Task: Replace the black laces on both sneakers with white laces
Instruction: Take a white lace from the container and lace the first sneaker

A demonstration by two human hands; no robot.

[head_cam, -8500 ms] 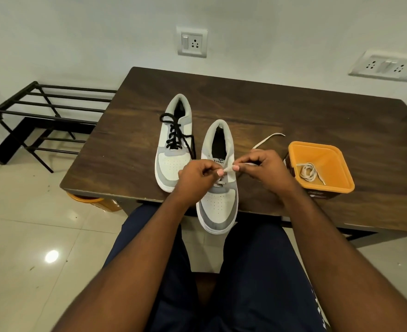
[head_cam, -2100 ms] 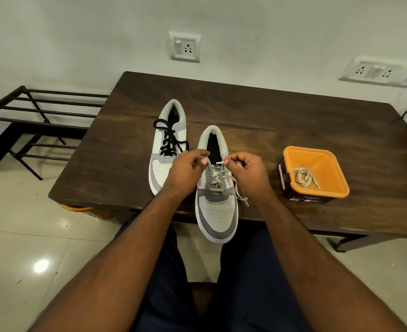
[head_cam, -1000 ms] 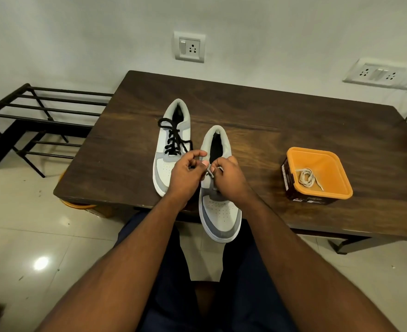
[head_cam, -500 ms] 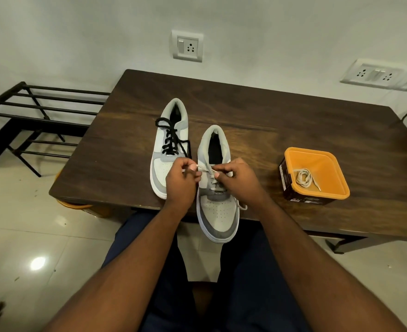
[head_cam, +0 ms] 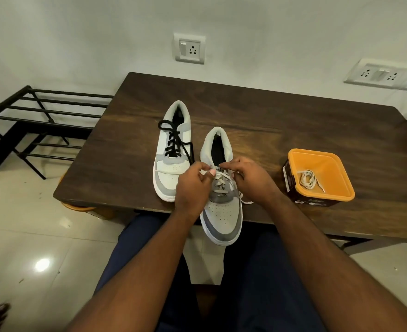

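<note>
Two white and grey sneakers stand on the dark wooden table [head_cam: 293,130]. The left sneaker [head_cam: 172,152] carries black laces [head_cam: 173,142]. The right sneaker [head_cam: 221,212] overhangs the table's front edge and has a white lace [head_cam: 221,182] threaded through its lower eyelets. My left hand [head_cam: 193,188] pinches one end of this white lace at the sneaker's left side. My right hand [head_cam: 252,180] pinches the other end near the tongue. A loose part of the lace hangs at the sneaker's right side [head_cam: 245,201].
An orange tub [head_cam: 319,178] at the right of the table holds a second coiled white lace [head_cam: 308,179]. A black metal rack [head_cam: 37,121] stands on the floor to the left. Wall sockets sit behind the table. My dark-trousered legs are below the table edge.
Over the last seconds the white lace has climbed up the right sneaker's eyelets. Since half a second ago both hands have drawn slightly apart, pulling the lace ends sideways.
</note>
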